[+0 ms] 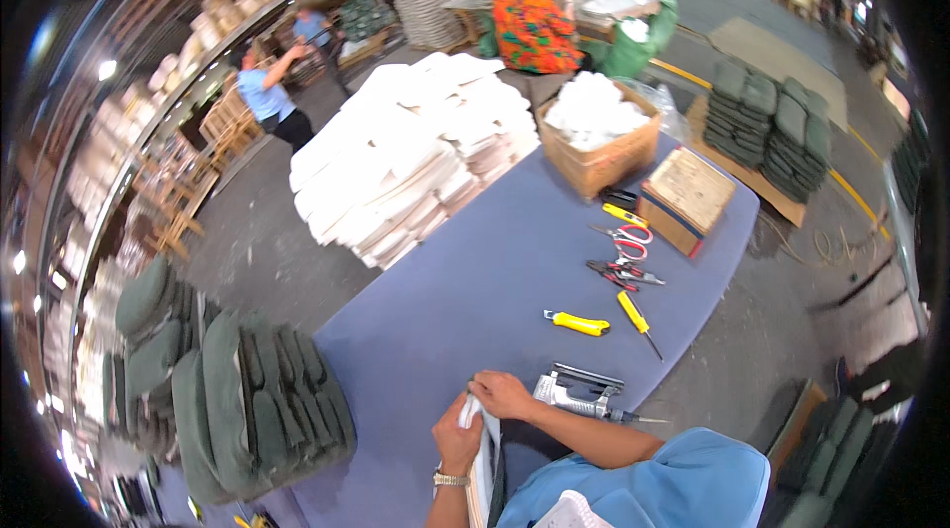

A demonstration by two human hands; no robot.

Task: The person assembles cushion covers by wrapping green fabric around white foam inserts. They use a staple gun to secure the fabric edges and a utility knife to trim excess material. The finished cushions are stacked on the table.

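Observation:
At the near edge of the table, my left hand (458,441) and my right hand (501,394) are both closed on the top end of a seat cushion (482,477). It stands on edge against my body, showing a white layer and dark green fabric; most of it is hidden by my arms and shirt. My fingers pinch the fabric together at its tip. Just right of my hands, a silver staple gun (579,391) lies on the table. Beyond it are a yellow utility knife (577,323) and a yellow-handled screwdriver (638,323).
The blue-covered table (435,300) also bears pliers (625,274), red-handled scissors (628,239), a box of white stuffing (599,147) and a wood-topped box (688,193). Green cushions (257,409) are stacked at left. White panels (416,152) are piled beyond. Several people work farther off.

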